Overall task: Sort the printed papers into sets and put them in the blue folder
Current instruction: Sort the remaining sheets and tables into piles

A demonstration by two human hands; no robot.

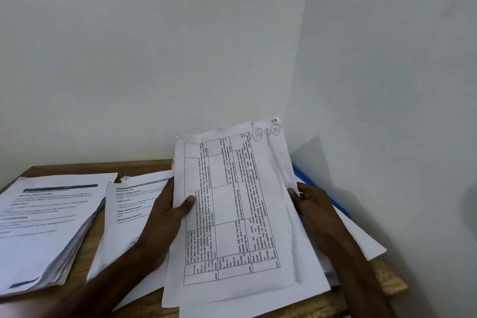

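Note:
I hold a bundle of printed papers (232,214) tilted up over the table, its top sheet showing a table of text turned sideways. My left hand (165,217) grips the bundle's left edge, thumb on the front. My right hand (315,204) grips the right edge, thumb on top. Handwritten circled marks sit on the sheets' top corners. The blue folder (322,193) lies behind my right hand against the wall, mostly hidden by the papers; only a blue strip shows.
A thick stack of printed papers (44,227) lies at the left of the wooden table (87,253). A thinner set (129,214) lies next to it, partly under my left arm. White walls meet in a corner close behind the table.

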